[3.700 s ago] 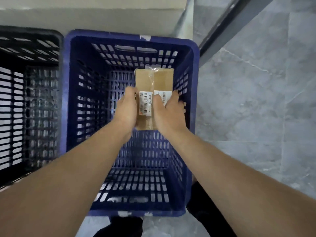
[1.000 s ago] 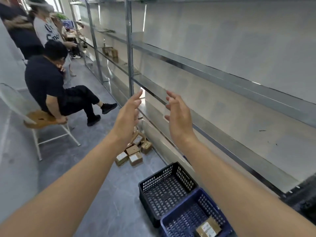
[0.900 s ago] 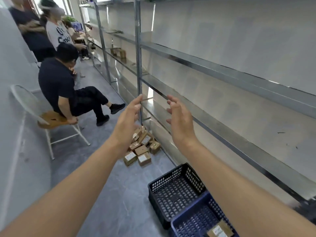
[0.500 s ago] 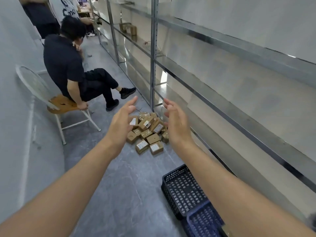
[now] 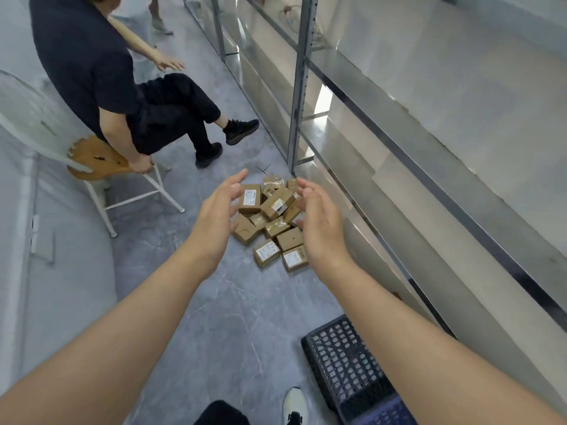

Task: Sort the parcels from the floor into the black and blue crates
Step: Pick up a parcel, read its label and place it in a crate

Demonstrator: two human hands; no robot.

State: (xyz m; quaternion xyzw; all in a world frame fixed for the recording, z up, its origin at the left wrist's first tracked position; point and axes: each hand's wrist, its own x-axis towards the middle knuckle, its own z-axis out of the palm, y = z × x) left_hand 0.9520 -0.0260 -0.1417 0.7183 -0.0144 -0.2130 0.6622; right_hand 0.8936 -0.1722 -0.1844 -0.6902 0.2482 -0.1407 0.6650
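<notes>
With left hand (image 5: 214,222) and right hand (image 5: 322,231) held empty, fingers spread, the heaped cardboard parcels (image 5: 277,207) may be toppled if grabbed low.

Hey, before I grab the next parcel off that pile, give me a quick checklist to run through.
1. Hands free: left hand and right hand open, holding nothing: ok.
2. Parcels left: pile of parcels on the floor beside the shelving: ok.
3. Pile within reach: cannot tell.
4. Path: bare floor ahead, seated person left of the pile: ok.
5. Black crate room: visible part holds nothing: ok.
6. Blue crate room: only a corner shows: cannot tell.
</notes>
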